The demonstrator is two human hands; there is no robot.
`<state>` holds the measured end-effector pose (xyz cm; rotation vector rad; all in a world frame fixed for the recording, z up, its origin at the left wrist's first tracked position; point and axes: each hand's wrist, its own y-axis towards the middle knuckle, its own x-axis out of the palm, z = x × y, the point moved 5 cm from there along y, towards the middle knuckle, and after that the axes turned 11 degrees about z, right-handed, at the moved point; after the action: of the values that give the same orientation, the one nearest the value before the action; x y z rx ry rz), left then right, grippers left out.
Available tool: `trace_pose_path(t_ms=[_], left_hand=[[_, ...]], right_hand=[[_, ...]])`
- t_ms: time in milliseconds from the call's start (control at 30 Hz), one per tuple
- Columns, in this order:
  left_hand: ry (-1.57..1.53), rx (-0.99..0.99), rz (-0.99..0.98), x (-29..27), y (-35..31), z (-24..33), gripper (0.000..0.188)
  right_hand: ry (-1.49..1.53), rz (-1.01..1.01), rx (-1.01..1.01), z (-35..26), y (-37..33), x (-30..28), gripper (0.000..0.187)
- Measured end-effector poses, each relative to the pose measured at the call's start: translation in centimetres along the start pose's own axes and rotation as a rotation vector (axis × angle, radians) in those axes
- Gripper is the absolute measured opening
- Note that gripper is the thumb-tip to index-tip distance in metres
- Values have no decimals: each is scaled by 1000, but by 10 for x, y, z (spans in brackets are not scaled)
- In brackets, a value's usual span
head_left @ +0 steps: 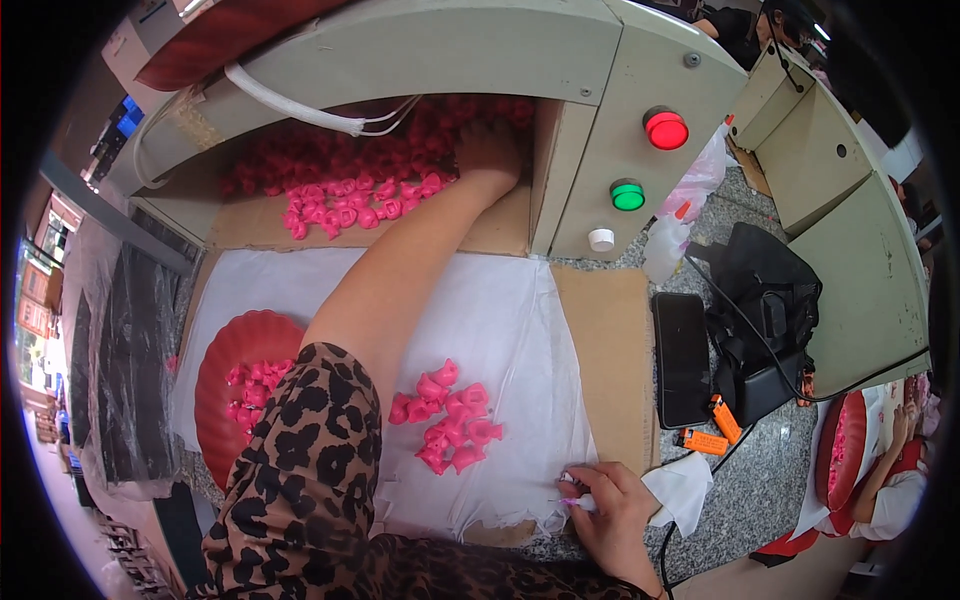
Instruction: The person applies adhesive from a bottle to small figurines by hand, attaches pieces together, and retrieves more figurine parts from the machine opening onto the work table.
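My left arm stretches across the white sheet (pixel 510 350) into the low opening of a grey machine. There my left hand (pixel 488 150) is among many small pink pieces (pixel 345 205), at the right end of the opening. Shadow hides its fingers. At the lower right of the sheet, my right hand (pixel 612 508) has its thumb and fingers closed on a small white-and-purple item (pixel 578 502), whose kind I cannot make out. Between my arms lies a loose group of pink cup-shaped pieces (pixel 450 410). Left of my sleeve, a red scalloped plate (pixel 215 390) holds more pink pieces.
The machine's front panel (pixel 590 190) carries a red and a green light and a white knob. To the right lie a black phone (pixel 682 360), a black bag (pixel 765 300), orange lighters (pixel 703 441) and a white cloth (pixel 682 490). Another person's hands (pixel 900 425) work at the far right.
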<state>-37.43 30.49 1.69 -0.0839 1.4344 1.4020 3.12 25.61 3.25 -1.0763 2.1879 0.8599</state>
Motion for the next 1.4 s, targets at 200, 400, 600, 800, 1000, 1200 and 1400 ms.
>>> trace_pose_path(t_ms=[200, 400, 600, 800, 1000, 1200, 1400], left_hand=[[31, 65, -266, -8, -12, 4, 46], [69, -97, -172, -4, 2, 4, 31], [66, 60, -270, -7, -14, 4, 37], [64, 47, -295, -22, -15, 8, 38], [-1, -18, -268, -30, -11, 2, 40], [-223, -299, -26, -54, 6, -40, 44], [-696, -126, -207, -151, -84, 45, 34]], right_hand=[[-7, 2, 8, 2, 2, 0, 36], [3, 5, 21, -1, 4, -2, 32], [0, 6, -51, -2, 5, 1, 29], [41, 2, -38, 3, 2, -1, 30], [84, -21, -1, 8, -3, -9, 28], [123, -10, 152, 10, -6, -10, 15], [138, 44, 300, 25, -14, -14, 22]])
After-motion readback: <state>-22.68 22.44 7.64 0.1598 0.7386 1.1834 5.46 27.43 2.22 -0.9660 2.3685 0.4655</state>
